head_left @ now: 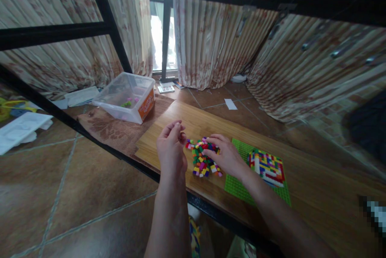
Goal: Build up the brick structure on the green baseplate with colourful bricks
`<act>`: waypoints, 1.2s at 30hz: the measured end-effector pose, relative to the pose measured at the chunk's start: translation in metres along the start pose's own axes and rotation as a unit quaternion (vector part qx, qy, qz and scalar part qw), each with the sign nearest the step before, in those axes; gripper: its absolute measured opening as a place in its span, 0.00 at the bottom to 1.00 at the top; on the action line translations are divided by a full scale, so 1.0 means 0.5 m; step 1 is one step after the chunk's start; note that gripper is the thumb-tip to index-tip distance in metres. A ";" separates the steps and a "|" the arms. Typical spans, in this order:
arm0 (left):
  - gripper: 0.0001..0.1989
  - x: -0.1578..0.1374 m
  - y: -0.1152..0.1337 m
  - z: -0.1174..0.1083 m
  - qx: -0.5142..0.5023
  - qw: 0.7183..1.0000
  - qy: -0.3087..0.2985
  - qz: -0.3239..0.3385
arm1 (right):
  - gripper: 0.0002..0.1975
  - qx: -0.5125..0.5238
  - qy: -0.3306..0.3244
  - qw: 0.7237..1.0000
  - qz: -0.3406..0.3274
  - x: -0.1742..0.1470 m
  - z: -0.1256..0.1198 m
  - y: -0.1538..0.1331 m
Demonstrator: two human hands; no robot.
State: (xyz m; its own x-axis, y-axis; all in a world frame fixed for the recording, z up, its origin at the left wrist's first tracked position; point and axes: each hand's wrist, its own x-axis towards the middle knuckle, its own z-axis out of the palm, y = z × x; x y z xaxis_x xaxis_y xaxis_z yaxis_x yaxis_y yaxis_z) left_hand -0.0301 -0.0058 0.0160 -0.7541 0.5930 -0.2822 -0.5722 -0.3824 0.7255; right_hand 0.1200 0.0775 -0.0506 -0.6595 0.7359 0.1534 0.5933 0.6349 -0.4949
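A loose heap of small coloured building bricks [202,163] lies on the wooden bench top [175,115]. My right hand [222,149] is over the right side of this heap, its thumb and fingers apart and touching the bricks; the fingertips are partly hidden. My left hand [171,137] is raised just left of the heap with thumb and fingers pinched together. What it holds, if anything, is too small to make out. Right of the heap lies a green studded baseplate [238,187], partly behind my right forearm. A multicoloured block of joined bricks [267,167] sits on it.
A clear plastic tub [120,107] with an orange label and a few pink and green pieces stands on a brown mat [102,127] beyond the bench's left end. Black metal bars [116,37] cross overhead and at left. White paper [230,104] lies on the tiled floor.
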 end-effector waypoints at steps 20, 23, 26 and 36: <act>0.12 -0.063 -0.062 0.029 0.225 0.902 -0.350 -0.112 | 0.21 0.597 0.110 0.753 0.256 -0.127 -0.114 -0.067; 0.11 -0.090 -0.081 0.041 0.214 0.860 -0.447 -0.123 | 0.21 0.635 0.128 0.712 0.269 -0.150 -0.133 -0.064; 0.10 -0.114 -0.089 0.054 0.210 0.840 -0.486 -0.120 | 0.19 0.665 0.136 0.682 0.273 -0.170 -0.149 -0.051; 0.10 -0.178 -0.125 0.081 0.234 0.823 -0.505 -0.114 | 0.19 0.685 0.140 0.659 0.278 -0.223 -0.180 -0.024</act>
State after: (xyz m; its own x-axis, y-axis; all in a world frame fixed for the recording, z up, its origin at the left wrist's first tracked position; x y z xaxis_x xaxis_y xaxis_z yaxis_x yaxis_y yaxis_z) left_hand 0.0860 -0.0058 0.0212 0.1422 0.9886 0.0503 -0.2970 -0.0059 0.9549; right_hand 0.2279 0.0090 0.0153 -0.2922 0.9012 -0.3201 -0.3926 -0.4182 -0.8191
